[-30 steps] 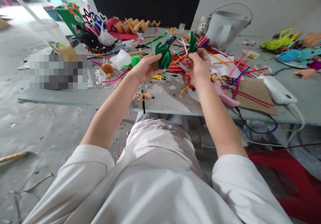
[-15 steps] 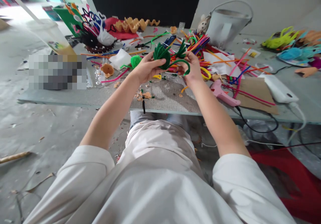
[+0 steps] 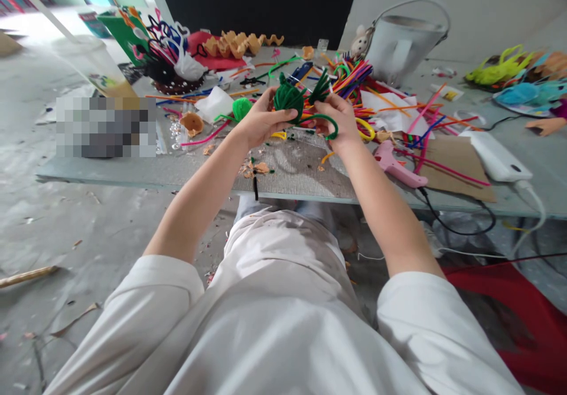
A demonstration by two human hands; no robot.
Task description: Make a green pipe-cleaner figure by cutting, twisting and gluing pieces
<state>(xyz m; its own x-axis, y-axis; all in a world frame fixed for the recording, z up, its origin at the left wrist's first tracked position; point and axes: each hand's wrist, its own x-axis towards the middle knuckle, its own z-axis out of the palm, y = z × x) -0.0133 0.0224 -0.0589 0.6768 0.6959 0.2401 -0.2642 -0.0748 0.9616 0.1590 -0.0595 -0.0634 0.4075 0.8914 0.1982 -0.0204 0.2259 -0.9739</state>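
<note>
My left hand is closed on a dark green fuzzy ball shape, which looks made of bent pipe cleaners, with the thumb across its lower side. A curved dark green pipe cleaner bends from the ball toward my right hand. That hand is closed too, its fingertips around a fanned dark green pipe-cleaner tuft. Whether tuft and ball are joined I cannot tell. Left of my hands, a bright green ball lies on the table.
Loose coloured pipe cleaners cover the table's middle. To the right are a pink glue gun, a cardboard piece and a white power bank-like box. A white metal bucket stands behind; a drink cup is at left.
Both hands have shifted only slightly. The green ball has turned a little in my left hand, showing more of its rounded side. The whole view has drifted slightly.
</note>
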